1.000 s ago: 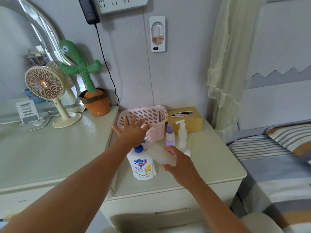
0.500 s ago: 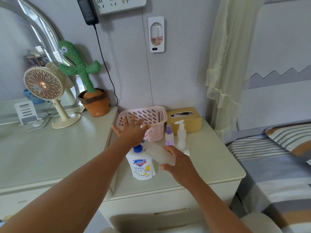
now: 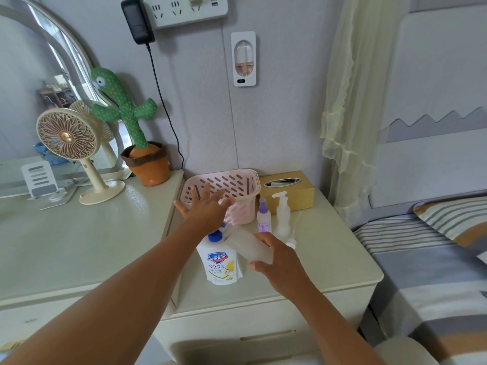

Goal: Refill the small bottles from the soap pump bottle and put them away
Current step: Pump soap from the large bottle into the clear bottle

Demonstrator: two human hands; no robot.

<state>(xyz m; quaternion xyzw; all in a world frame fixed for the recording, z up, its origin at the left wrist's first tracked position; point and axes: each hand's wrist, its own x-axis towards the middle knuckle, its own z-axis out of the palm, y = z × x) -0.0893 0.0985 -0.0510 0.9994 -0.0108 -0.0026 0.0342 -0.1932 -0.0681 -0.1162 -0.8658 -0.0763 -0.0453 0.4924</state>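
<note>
The white soap pump bottle (image 3: 220, 264) with a blue pump stands on the nightstand. My left hand (image 3: 204, 209) lies flat on the pump head, fingers spread and straight. In my right hand (image 3: 282, 262) I grip a clear small bottle (image 3: 249, 245), tilted so its mouth meets the pump's spout. Behind them stand a small purple spray bottle (image 3: 263, 217) and a small clear pump bottle (image 3: 283, 212). A small white cap (image 3: 291, 243) lies by my right hand. The pink slotted basket (image 3: 245, 180) sits at the back.
A gold tissue box (image 3: 290, 192) is right of the basket. On the dresser to the left are a plush cactus in a pot (image 3: 142, 154), a desk fan (image 3: 68, 143) and a mirror. A bed (image 3: 432, 259) flanks the nightstand on the right.
</note>
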